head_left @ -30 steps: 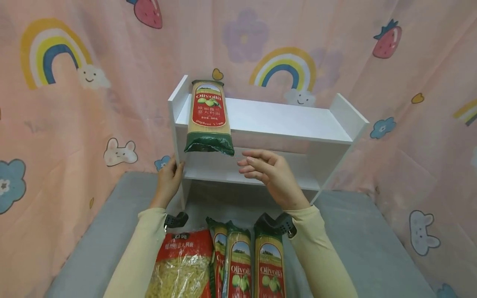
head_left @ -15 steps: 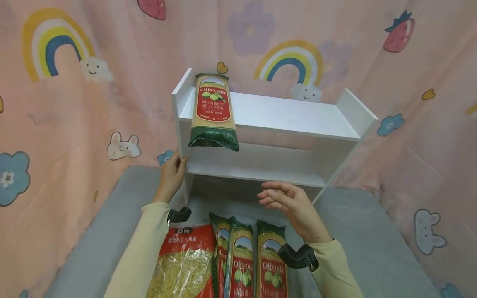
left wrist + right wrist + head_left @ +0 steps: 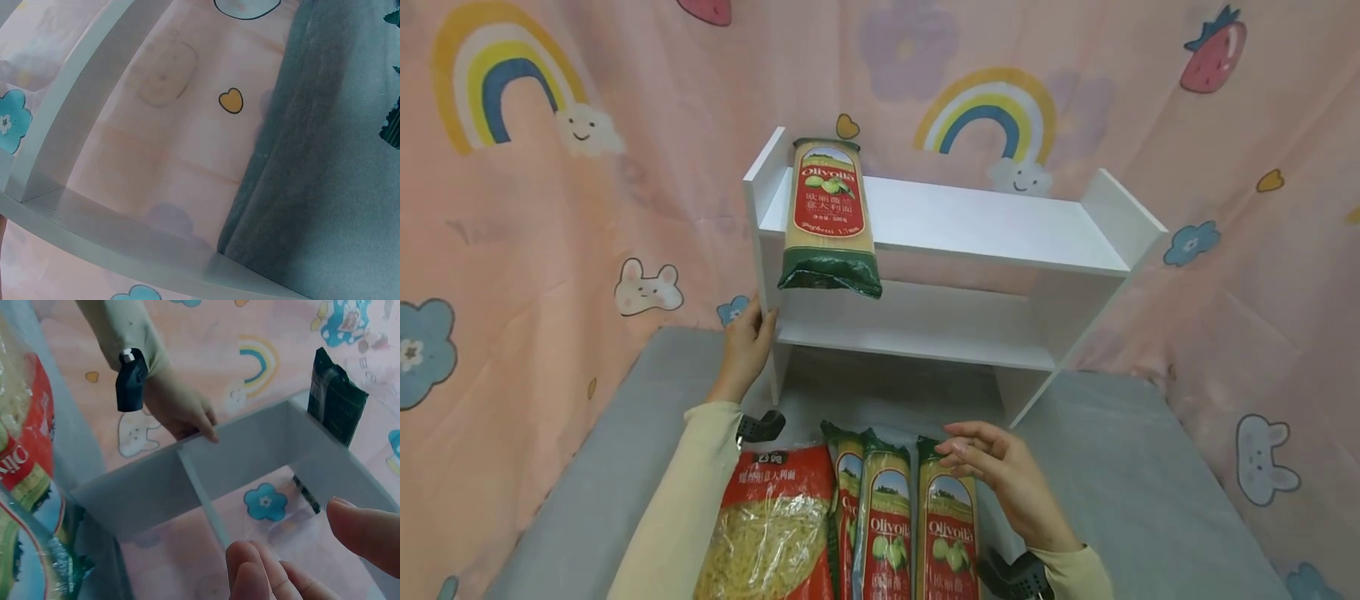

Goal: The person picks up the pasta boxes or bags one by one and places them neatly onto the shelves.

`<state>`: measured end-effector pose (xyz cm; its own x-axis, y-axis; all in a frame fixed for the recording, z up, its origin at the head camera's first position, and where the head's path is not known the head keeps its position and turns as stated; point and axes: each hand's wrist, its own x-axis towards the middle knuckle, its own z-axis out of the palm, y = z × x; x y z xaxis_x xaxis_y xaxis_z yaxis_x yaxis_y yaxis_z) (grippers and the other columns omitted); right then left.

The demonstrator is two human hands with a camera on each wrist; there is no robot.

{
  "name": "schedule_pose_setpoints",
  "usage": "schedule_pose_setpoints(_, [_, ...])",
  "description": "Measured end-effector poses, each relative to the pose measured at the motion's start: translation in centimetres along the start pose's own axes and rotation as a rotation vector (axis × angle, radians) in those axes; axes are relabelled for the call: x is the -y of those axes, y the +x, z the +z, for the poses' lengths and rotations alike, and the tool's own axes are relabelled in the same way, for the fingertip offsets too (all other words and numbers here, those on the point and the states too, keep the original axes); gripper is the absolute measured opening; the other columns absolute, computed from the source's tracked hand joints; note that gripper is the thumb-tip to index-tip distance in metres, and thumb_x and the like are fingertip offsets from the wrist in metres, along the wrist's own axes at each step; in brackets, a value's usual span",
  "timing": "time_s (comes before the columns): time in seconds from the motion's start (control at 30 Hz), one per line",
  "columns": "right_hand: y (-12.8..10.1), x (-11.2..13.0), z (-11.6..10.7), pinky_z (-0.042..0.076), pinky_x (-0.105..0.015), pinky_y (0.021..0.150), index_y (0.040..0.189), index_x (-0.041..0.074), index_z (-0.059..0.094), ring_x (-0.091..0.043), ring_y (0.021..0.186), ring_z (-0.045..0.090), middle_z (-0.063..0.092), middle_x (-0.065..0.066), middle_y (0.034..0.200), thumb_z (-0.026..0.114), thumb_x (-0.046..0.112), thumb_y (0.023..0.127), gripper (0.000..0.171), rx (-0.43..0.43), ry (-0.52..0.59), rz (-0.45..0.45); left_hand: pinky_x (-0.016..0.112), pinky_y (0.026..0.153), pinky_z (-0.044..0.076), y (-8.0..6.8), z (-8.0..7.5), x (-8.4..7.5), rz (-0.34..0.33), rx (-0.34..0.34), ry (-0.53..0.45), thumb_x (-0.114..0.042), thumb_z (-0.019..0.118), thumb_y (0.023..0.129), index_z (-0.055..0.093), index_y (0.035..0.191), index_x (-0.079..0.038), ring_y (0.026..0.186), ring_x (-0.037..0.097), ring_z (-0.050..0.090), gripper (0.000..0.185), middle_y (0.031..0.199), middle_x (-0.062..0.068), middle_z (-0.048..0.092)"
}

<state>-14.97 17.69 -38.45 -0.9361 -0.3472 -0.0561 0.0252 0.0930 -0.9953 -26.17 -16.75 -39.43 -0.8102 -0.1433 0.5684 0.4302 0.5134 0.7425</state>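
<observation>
Grey mat: my left hand (image 3: 747, 348) grips shelf (image 3: 940, 225) side, steadying it; right hand (image 3: 1003, 479) open, fingers relaxed over spaghetti pack (image 3: 946, 533).

- A pink curtain (image 3: 587, 250) printed with rainbows, clouds, flowers and strawberries fills the upper frame and both sides.
- A grey mat (image 3: 1120, 467) covers the lower frame.
- A white two-tier shelf (image 3: 1000, 225) stands at centre, against the curtain.

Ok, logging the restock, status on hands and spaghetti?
Left hand grips shelf side. Right hand open over rightmost spaghetti packet. Nothing in the way.
</observation>
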Motion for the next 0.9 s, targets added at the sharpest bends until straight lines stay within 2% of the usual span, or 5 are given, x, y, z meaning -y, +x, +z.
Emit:
schedule_pose_setpoints(0.1, [-0.7,-1.2,-0.2,0.050,-0.040,0.083,0.125,-0.009,0.048,-0.023,0.091,0.064,0.066,-0.010,0.102,0.055,0.016,0.097,0.038,-0.012,0.016,0.014,0.030,0.057,0.041,0.0,-0.1,-0.1,-0.014,0.003,-0.015,-0.006,0.050,0.098,0.055,0.123,0.006,0.067,0.025,0.051,0.029,0.085,0.023,0.061])
schedule_pose_setpoints(0.33, [-2.7,-3.8,-0.2,0.050,-0.041,0.083,0.125,-0.009,0.049,-0.023,0.091,0.064,0.069,-0.007,0.100,0.055,0.016,0.096,0.039,-0.087,0.057,0.127,0.046,0.068,0.048,0.0,-0.1,-0.2,-0.053,0.023,-0.005,-0.008,0.048,0.099,0.054,0.126,0.004,0.084,0.035,0.060,0.030,0.103,0.027,0.062])
schedule_pose_setpoints(0.43, [-3.6,-4.8,-0.3,0.049,-0.041,0.084,0.126,-0.012,0.047,-0.024,0.091,0.065,0.068,-0.012,0.102,0.055,0.018,0.096,0.043,-0.114,0.056,0.188,0.047,0.070,0.049,0.0,-0.1,-0.2,-0.062,0.027,-0.003,-0.007,0.049,0.098,0.054,0.126,0.004,0.089,0.035,0.061,0.030,0.108,0.027,0.062])
schedule_pose_setpoints(0.73, [-5.7,-8.1,-1.1,0.052,-0.038,0.077,0.126,-0.013,0.048,-0.021,0.087,0.065,0.068,-0.013,0.102,0.053,0.023,0.098,0.046,-0.127,0.010,0.369,0.033,0.058,0.042,-0.1,0.0,-0.3,-0.051,0.003,0.000,-0.007,0.050,0.098,0.057,0.117,0.006,0.069,0.026,0.053,0.024,0.086,0.023,0.062])
schedule_pose_setpoints(0.9, [-6.2,-9.4,-1.4,0.052,-0.036,0.076,0.122,-0.014,0.051,-0.019,0.084,0.065,0.069,-0.012,0.098,0.055,0.022,0.096,0.044,-0.124,0.022,0.404,0.036,0.057,0.043,0.0,0.2,-0.2,-0.046,-0.005,0.004,-0.006,0.050,0.098,0.057,0.118,0.007,0.067,0.027,0.053,0.025,0.083,0.024,0.062])
